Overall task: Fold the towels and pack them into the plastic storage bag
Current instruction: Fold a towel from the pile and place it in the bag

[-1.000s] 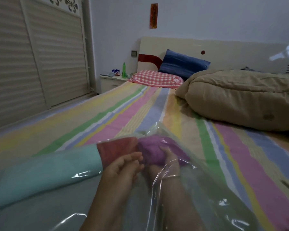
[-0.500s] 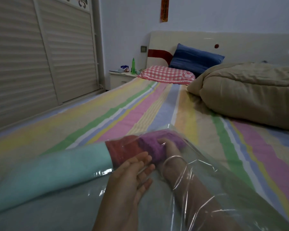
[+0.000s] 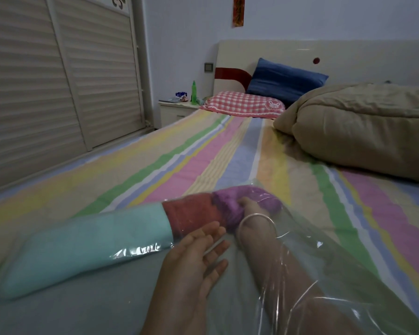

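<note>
A clear plastic storage bag (image 3: pixel 324 274) lies on the striped bed. Inside it lie a teal towel (image 3: pixel 87 247), a red towel (image 3: pixel 191 213) and a purple towel (image 3: pixel 230 201), side by side. My right hand (image 3: pixel 252 211), a bangle on its wrist, reaches deep inside the bag and grips the purple towel. My left hand (image 3: pixel 198 252) lies open, fingers spread, just short of the red towel. A grey folded cloth (image 3: pixel 87 308) lies under the bag's near part.
A bulky beige duvet (image 3: pixel 363 131) lies at the right of the bed (image 3: pixel 203 155). A red checked pillow (image 3: pixel 244 105) and a blue pillow (image 3: pixel 283 79) are at the headboard. A nightstand with a green bottle (image 3: pixel 193 91) stands beside louvred wardrobe doors (image 3: pixel 58 76).
My left hand has drawn back from the towels and spread open. My right hand stays on the purple towel. The view has shifted left and closer.
</note>
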Demonstrator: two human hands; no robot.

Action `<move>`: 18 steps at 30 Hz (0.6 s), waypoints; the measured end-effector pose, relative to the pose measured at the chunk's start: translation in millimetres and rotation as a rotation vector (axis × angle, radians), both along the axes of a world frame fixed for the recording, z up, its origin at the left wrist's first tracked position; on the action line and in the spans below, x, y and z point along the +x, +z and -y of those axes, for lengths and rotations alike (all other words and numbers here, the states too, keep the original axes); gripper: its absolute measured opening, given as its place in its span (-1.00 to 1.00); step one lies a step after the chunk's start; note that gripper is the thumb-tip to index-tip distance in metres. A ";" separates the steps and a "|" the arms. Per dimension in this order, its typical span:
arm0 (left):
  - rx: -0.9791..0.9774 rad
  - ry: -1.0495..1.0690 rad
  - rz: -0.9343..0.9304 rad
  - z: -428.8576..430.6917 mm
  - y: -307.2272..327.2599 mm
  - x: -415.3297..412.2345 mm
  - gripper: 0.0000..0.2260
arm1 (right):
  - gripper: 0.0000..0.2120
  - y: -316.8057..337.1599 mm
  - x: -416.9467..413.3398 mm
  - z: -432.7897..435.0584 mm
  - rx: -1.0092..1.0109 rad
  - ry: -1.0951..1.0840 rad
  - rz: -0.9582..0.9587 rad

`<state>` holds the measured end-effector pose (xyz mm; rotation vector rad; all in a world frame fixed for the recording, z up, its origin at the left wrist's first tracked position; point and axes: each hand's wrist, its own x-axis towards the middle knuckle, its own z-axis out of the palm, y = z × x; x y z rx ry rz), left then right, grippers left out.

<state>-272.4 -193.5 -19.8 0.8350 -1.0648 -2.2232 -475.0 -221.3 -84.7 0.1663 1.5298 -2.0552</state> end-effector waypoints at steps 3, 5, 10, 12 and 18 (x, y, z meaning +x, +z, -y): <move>0.032 0.002 -0.022 1.3 -1.1 0.4 -0.81 | -0.42 6.2 2.7 -15.5 0.156 -0.022 -0.102; 0.046 0.002 -0.028 1.4 -1.4 0.5 -0.81 | -0.47 11.7 8.5 -35.3 0.173 0.071 -0.133; 0.049 0.008 -0.018 -0.4 -3.0 1.5 -0.81 | -0.70 0.8 56.0 -90.8 0.745 -0.001 -1.070; 0.056 0.013 -0.017 -0.9 -3.0 2.2 -0.81 | -0.62 -3.8 66.9 -96.1 0.885 -0.054 -1.472; 0.048 0.025 0.018 0.5 -4.9 4.0 -0.80 | -0.36 -4.0 24.5 -65.5 1.093 0.404 -1.720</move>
